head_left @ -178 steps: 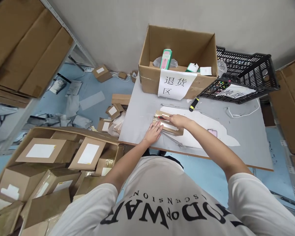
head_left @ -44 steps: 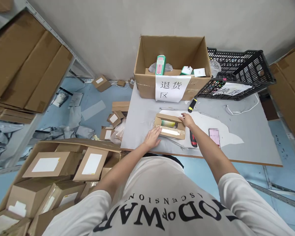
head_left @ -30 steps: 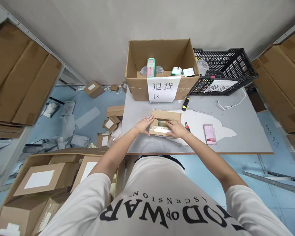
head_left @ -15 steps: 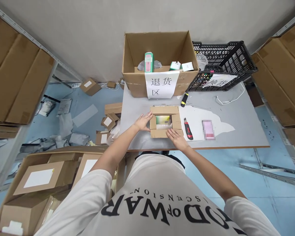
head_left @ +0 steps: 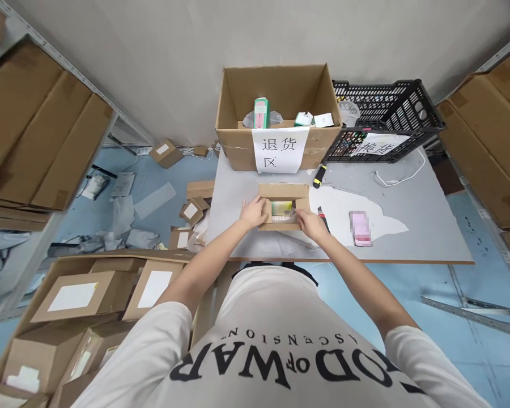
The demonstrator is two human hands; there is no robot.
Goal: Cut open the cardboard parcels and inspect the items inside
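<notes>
A small open cardboard box (head_left: 284, 190) is in front of me on the table, its flaps spread. Inside it I see a green and yellow packet (head_left: 281, 208) and something clear or whitish in front of that. My left hand (head_left: 254, 212) grips the box's left side, fingertips over the flap. On the opposite side, my right hand (head_left: 312, 225) has its fingers curled on the right front corner. A red and black utility knife (head_left: 322, 215) lies just beyond my right hand, partly covered by it.
On the table (head_left: 433, 226) are a large labelled carton (head_left: 233, 147) with small boxes, a black plastic crate (head_left: 391, 122), a yellow and black knife (head_left: 319, 176), white paper (head_left: 344, 198) and a pink phone-shaped item (head_left: 360, 228). Filled cartons (head_left: 74, 297) stand at lower left.
My right hand has shifted from the box's front flap to its right side, its fingers now curled. My left fingers have bent around the left flap. The camera view has shifted slightly.
</notes>
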